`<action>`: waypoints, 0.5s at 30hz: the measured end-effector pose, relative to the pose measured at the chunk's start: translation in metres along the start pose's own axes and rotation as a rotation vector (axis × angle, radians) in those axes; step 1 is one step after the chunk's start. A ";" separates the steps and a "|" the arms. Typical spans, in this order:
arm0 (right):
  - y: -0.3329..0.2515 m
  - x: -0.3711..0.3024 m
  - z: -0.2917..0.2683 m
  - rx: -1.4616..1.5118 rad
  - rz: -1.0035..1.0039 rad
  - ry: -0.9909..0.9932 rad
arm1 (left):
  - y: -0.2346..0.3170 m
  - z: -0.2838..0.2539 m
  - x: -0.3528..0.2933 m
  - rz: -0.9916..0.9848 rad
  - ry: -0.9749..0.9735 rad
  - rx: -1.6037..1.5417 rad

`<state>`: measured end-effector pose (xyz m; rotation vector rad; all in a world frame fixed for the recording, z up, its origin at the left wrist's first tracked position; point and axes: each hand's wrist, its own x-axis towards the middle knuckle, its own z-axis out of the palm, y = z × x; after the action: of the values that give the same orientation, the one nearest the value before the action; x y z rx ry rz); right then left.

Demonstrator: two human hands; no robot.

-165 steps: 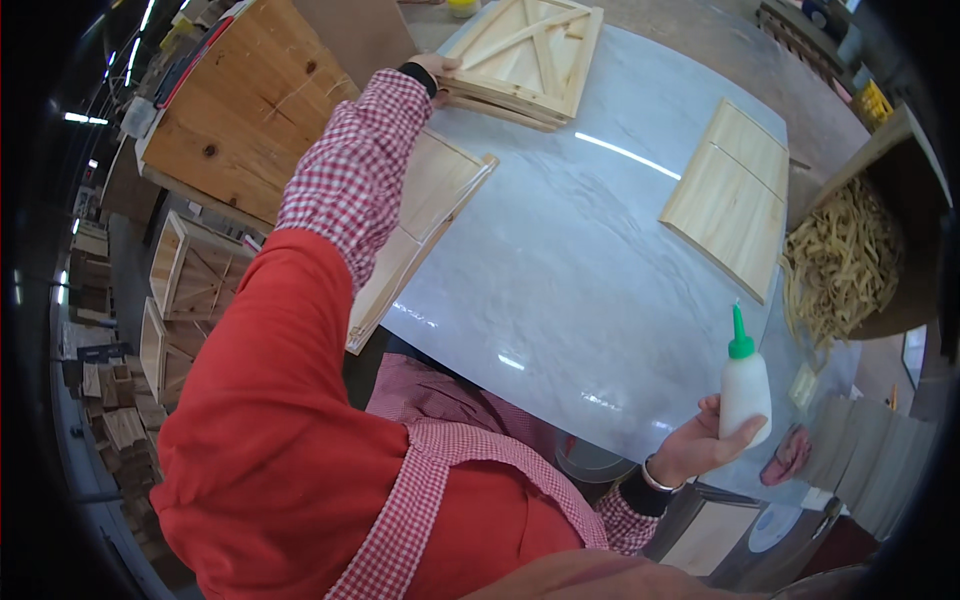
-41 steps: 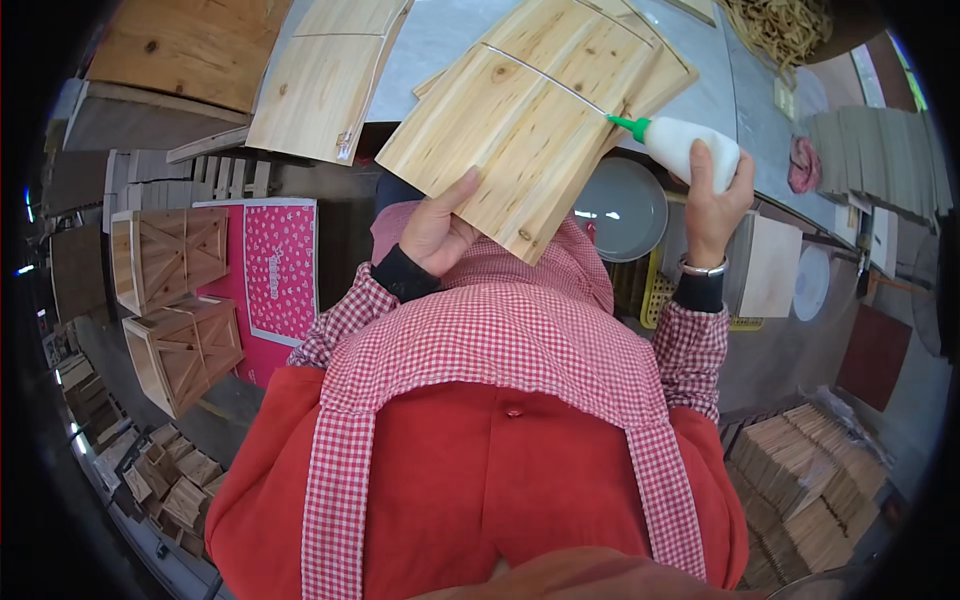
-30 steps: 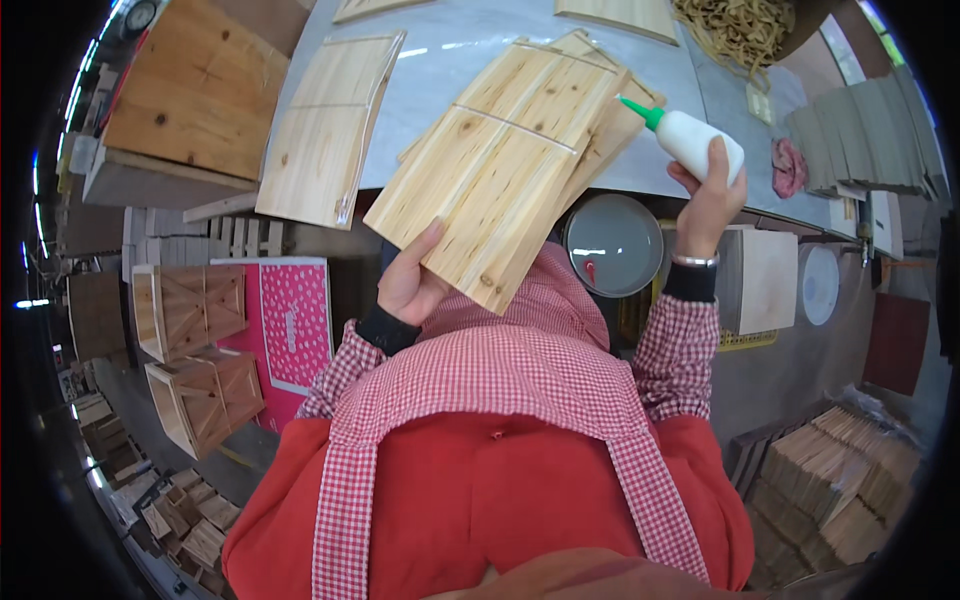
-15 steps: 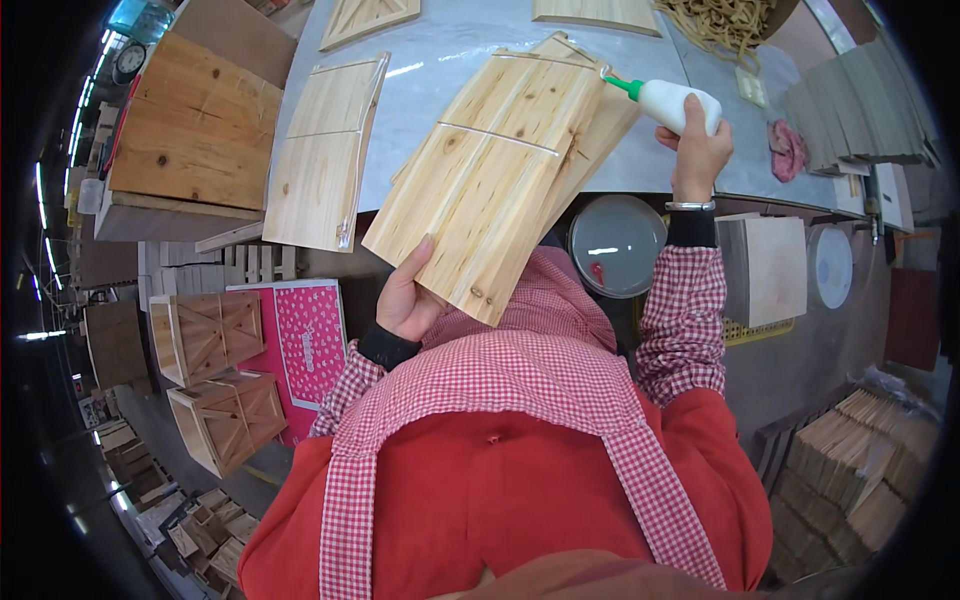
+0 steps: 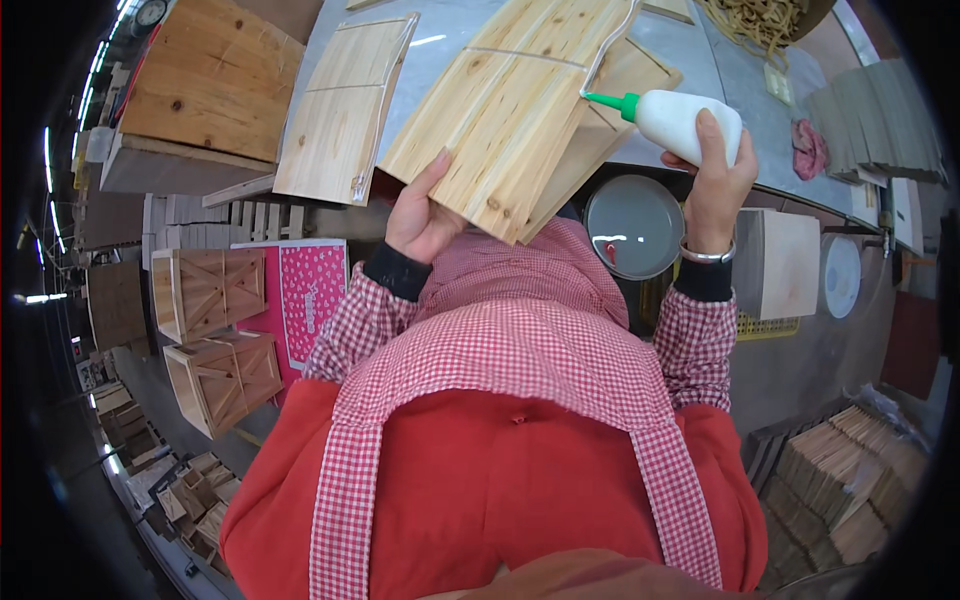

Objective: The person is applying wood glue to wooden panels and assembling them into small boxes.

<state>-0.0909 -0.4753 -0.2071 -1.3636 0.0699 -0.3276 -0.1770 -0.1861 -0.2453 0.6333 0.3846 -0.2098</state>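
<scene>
My left hand (image 5: 428,215) grips the near left end of a pale knotty wooden panel (image 5: 500,120), thumb on top, fingers underneath. The panel has a groove across it. In my right hand (image 5: 718,190) is a white glue bottle (image 5: 685,125), tilted so that its green nozzle (image 5: 612,103) meets the panel's right edge. From the tip, a wet white line runs along that edge to the far end. Partly covered beneath lies another wooden panel (image 5: 600,135). To the left, a separate grooved panel (image 5: 335,125) has a shiny strip down its right edge.
A blue-grey table (image 5: 440,55) carries the panels, a pink cloth (image 5: 809,149) and a stack of grey boards (image 5: 878,122). Tan rubber bands (image 5: 752,22) fill a container at the far right. Below the table edge stands a round tub (image 5: 632,225); wooden crates (image 5: 208,292) are at left.
The nozzle has travelled from the panel's far right corner down its right edge toward me, leaving a white line. My left hand still grips the panel. The whole view has shifted.
</scene>
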 end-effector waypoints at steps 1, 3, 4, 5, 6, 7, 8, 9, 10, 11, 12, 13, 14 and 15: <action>-0.004 -0.006 0.001 -0.022 0.004 -0.025 | 0.002 0.000 0.005 0.017 -0.021 -0.005; -0.010 -0.018 0.005 -0.042 0.012 -0.061 | 0.007 0.000 0.014 0.056 -0.064 -0.015; -0.013 -0.025 0.008 -0.046 -0.004 -0.109 | 0.010 0.001 0.017 0.064 -0.056 -0.019; -0.015 -0.032 0.009 -0.050 -0.019 -0.154 | 0.012 0.004 0.019 0.074 -0.061 -0.017; -0.018 -0.037 0.010 -0.053 -0.034 -0.199 | 0.014 0.006 0.021 0.084 -0.066 -0.015; -0.020 -0.040 0.011 -0.051 -0.029 -0.207 | 0.016 0.008 0.023 0.094 -0.070 -0.013; -0.023 -0.043 0.012 -0.068 -0.046 -0.235 | 0.017 0.008 0.025 0.098 -0.062 -0.016; -0.025 -0.045 0.012 -0.085 -0.062 -0.262 | 0.019 0.008 0.027 0.105 -0.064 -0.029; -0.025 -0.046 0.013 -0.102 -0.082 -0.285 | 0.021 0.009 0.031 0.109 -0.072 -0.039; -0.023 -0.045 0.013 -0.100 -0.079 -0.289 | 0.022 0.010 0.033 0.114 -0.079 -0.050; -0.018 -0.043 0.013 -0.133 -0.127 -0.249 | 0.024 0.011 0.034 0.116 -0.074 -0.051; -0.016 -0.039 0.015 -0.165 -0.182 -0.208 | 0.027 0.014 0.035 0.116 -0.084 -0.071; -0.016 -0.037 0.018 -0.197 -0.235 -0.167 | 0.029 0.016 0.036 0.116 -0.094 -0.091; -0.017 -0.039 0.020 -0.194 -0.237 -0.171 | 0.031 0.017 0.038 0.115 -0.104 -0.111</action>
<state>-0.1262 -0.4490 -0.1914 -1.5918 -0.2079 -0.4087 -0.1281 -0.1747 -0.2321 0.5312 0.2571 -0.1098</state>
